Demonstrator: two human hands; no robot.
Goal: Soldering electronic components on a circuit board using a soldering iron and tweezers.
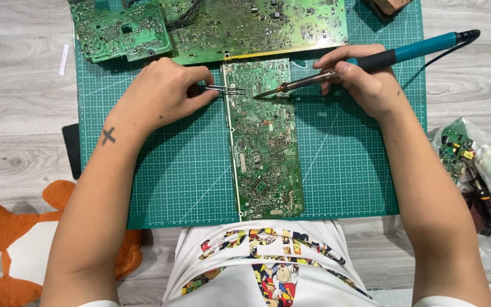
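**Hands Closed on Tools Over a Circuit Board**

Both hands were held above a green cutting mat (160,182), where a long circuit board (265,148) was laid upright at centre. A soldering iron (365,62) was gripped by the right hand (359,77), its tip brought onto the board's upper end. Tweezers (223,88) were pinched in the left hand (163,96).

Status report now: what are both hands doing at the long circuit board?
Left hand shut on tweezers. Right hand shut on soldering iron. Both tips at top of long circuit board, on green cutting mat. Nothing between them.
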